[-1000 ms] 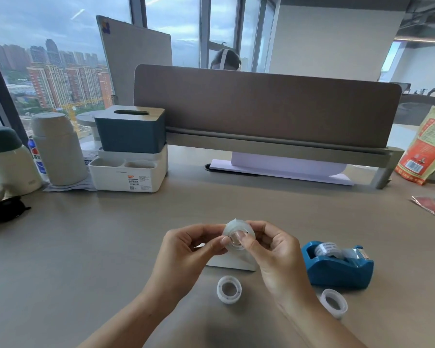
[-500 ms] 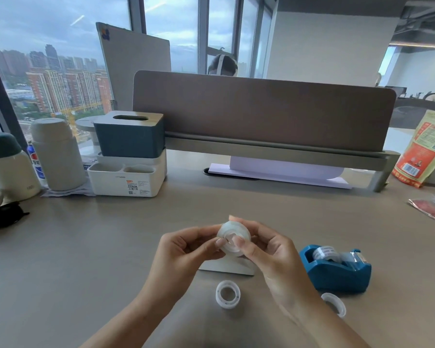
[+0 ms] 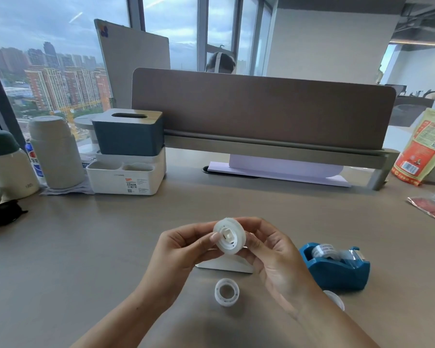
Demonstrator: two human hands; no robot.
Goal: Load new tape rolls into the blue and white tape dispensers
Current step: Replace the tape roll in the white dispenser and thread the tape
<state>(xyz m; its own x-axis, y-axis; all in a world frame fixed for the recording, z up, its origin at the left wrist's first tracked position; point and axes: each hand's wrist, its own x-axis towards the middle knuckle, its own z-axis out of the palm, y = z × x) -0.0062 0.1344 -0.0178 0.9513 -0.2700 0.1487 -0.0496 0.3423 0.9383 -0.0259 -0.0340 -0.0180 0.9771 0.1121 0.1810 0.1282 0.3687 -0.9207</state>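
Both hands hold one clear tape roll [image 3: 232, 243] with a white square hub in its core, above the desk. My left hand [image 3: 183, 249] pinches its left side with thumb and fingers. My right hand [image 3: 274, 254] grips its right side. Behind and below my hands lies the white tape dispenser [image 3: 224, 264], mostly hidden. The blue tape dispenser [image 3: 337, 271] stands to the right with a roll of tape in it. An empty tape core [image 3: 227, 292] lies flat in front of me. Another tape roll [image 3: 335, 298] peeks out beside my right forearm.
At the back left stand a blue tissue box on a white organiser [image 3: 126, 172], a beige flask [image 3: 57, 151] and a green-lidded flask [image 3: 8, 164]. A brown desk divider [image 3: 261, 109] runs across the back. An orange bag [image 3: 422, 146] and red packet [image 3: 430, 208] sit at the right.
The roll has turned in my fingers so its face with the white square hub points towards me. My hands stay in the same place above the white dispenser.
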